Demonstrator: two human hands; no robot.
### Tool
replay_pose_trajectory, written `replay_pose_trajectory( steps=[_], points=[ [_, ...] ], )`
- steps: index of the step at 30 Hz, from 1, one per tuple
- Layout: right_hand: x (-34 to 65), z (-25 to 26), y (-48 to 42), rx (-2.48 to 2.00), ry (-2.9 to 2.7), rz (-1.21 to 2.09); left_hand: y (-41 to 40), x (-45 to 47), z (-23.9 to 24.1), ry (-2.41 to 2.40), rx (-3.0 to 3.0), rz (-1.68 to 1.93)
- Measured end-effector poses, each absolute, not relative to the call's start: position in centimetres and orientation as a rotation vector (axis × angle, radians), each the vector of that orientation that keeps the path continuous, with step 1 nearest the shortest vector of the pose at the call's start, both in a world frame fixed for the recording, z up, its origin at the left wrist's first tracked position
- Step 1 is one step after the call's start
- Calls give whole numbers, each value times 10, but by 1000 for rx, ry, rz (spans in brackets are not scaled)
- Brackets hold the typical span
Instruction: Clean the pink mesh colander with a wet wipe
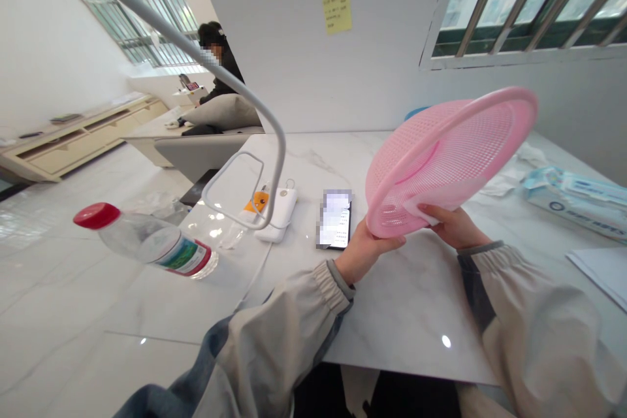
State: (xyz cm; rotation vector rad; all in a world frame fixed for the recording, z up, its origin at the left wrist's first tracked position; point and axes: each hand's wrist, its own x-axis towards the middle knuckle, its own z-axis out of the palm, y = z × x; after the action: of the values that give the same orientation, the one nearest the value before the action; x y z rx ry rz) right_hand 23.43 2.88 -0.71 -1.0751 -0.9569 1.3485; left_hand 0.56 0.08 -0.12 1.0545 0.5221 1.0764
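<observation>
From my remote seat, the biggest thing in view is the white marble desk (401,300), which fills the middle of the frame. A curved white stand arm (264,111) sweeps across from the upper left and ends in a loop above it.

The pink basket (450,150) is held up off the desk, right of centre. It is tilted steeply, with its rim facing left and up and its mesh bottom turned toward the window side.

Far right, a blue-and-white pack of tissues (573,199) lies on the desk, with a sheet of paper (602,274) nearer to me. A clear bottle (151,241) with a red cap lies on its side at the left edge of the desk. Between it and the basket sit a white charger box (279,212) and, just beside that, a phone (336,219) lying flat.

My left hand (365,251) is clamped on the basket's lowest rim, thumb over the edge. My right hand (453,225) is closed too, its fingers pinching a small white wipe (416,209) against the basket's outer wall.

Another person (218,72) sits well apart in the back left, and a yellow note (337,12) is stuck on the wall.
</observation>
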Motion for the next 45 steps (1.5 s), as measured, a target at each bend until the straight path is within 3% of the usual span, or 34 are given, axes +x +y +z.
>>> replay_pose_trajectory(
  steps=[37,45],
  points=[
    [217,3,20,-1067,-999,1670,-7,7,9,561,1304,1037],
    [208,-8,17,-998,-1018,1770,-3,12,-1,830,1145,1191]
  ],
)
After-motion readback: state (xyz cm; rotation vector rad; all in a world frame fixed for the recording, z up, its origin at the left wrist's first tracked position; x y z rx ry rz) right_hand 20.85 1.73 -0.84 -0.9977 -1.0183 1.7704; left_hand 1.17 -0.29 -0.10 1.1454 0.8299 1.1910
